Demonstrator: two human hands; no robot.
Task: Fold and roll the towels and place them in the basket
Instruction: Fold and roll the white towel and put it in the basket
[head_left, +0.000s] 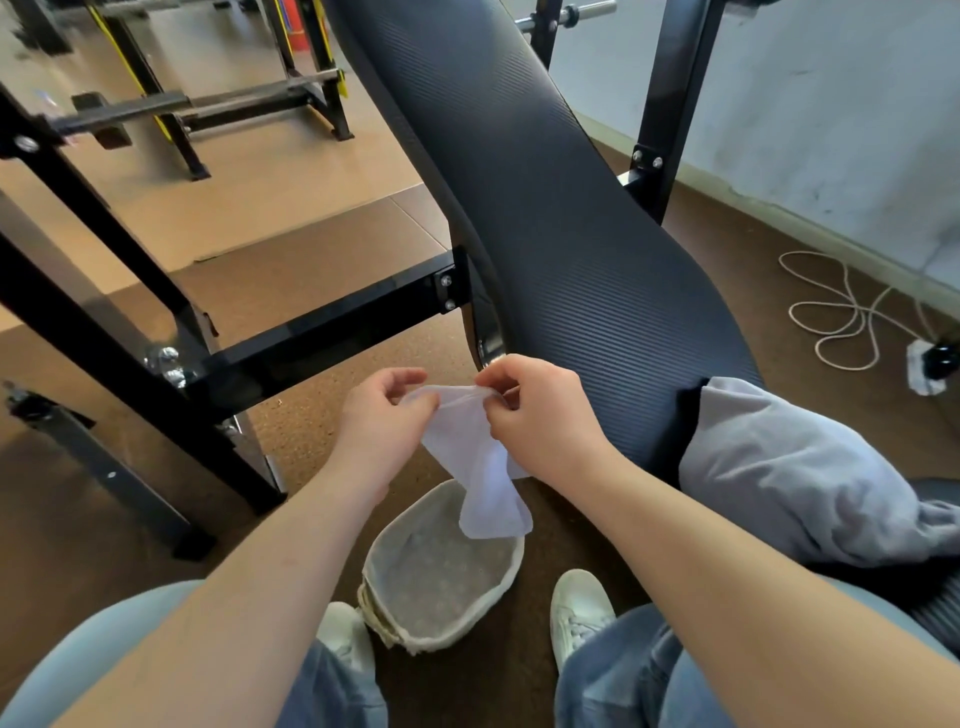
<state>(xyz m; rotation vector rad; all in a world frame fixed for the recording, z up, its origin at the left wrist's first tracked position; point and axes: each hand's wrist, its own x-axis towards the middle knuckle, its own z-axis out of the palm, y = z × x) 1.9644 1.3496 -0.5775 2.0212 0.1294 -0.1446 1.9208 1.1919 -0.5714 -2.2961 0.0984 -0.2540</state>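
Your left hand (382, 415) and right hand (540, 415) pinched the top edge of the white towel (485, 483), which hung above the far rim of the basket (498, 587). It sat on the floor (311, 426) between your shoes (579, 605), only grey lining inside.

Both hands, left hand (382, 415) and right hand (540, 415), pinch a white towel (480, 467) at its top edge. It hangs above the basket (511, 566) on the floor, beside the padded bench (545, 208).

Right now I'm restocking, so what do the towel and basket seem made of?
The towel looks like thin white matte cloth, perhaps cotton or microfibre: it hangs limp and creases. The basket shows a pale corded rim and a speckled grey, felt-like lining; the exact fibre is unclear.
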